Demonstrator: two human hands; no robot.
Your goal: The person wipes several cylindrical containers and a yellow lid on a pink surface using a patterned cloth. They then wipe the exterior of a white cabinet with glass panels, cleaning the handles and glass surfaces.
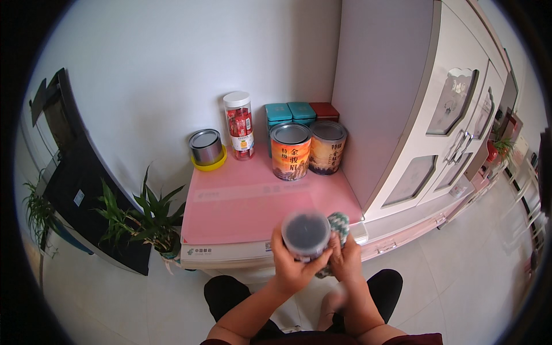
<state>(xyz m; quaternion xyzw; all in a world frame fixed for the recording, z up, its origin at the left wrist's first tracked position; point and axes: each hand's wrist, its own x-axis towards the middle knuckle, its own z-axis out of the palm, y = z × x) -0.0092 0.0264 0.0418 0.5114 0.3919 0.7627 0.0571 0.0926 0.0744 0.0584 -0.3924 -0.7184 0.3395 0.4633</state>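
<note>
My left hand (293, 263) grips a round plastic jar (306, 235) with a translucent lid and dark contents, held in front of the pink-covered cabinet top (246, 215). A green-and-white patterned cloth (340, 224) is bunched in my right hand (347, 258), pressed against the jar's right side. Further back stand two orange tea tins (291, 157) with grey lids, printed with writing. Behind them are two teal tins (279, 112) and a red tin (325, 111).
Left of the tins stand a clear jar of red packets (239, 127) with a white lid and a metal can (205, 146) in a yellow holder (210, 161). A potted plant (155, 215) is beside the cabinet's left edge. A tall white cupboard (388, 112) borders the right.
</note>
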